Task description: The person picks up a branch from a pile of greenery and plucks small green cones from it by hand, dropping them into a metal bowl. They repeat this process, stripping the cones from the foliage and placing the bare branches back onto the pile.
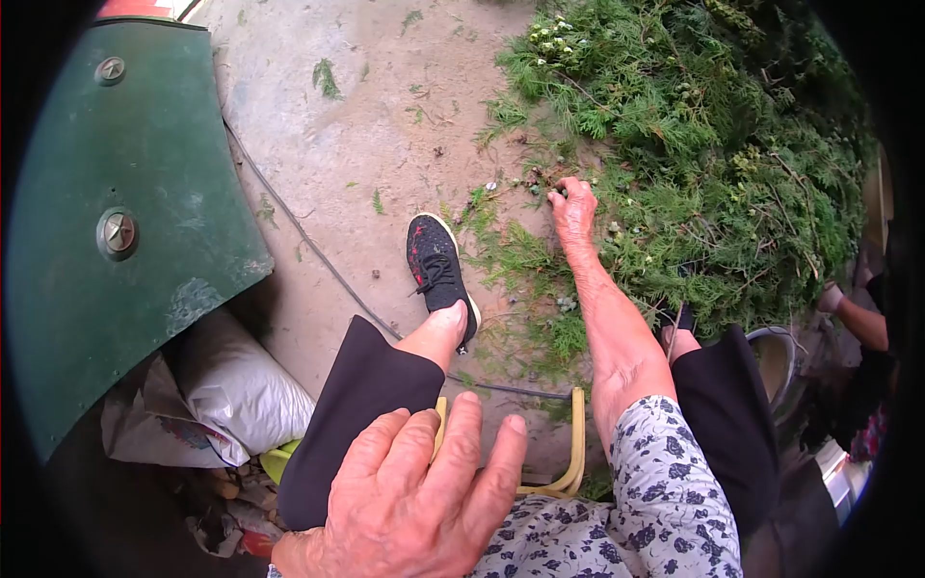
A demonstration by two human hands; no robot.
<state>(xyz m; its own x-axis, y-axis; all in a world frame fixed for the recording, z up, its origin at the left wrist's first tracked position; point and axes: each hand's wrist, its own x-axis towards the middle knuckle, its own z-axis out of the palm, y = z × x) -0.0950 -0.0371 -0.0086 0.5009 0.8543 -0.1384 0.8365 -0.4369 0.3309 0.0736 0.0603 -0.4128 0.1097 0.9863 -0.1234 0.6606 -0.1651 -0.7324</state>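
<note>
My left hand is close to the camera above my lap, back up, fingers stretched and slightly apart, with nothing visible in it. Stretched forward and down, my right hand is at the near left edge of a large heap of green conifer branches. Its fingers are bent together at the ground; what they hold, if anything, is too small to make out. Loose green sprigs and small pale cones or seeds are scattered around that hand.
A black shoe is on the concrete floor. A dark cable crosses the floor. To the left are a green metal panel and a white sack. A metal basin and another person's arm show at right.
</note>
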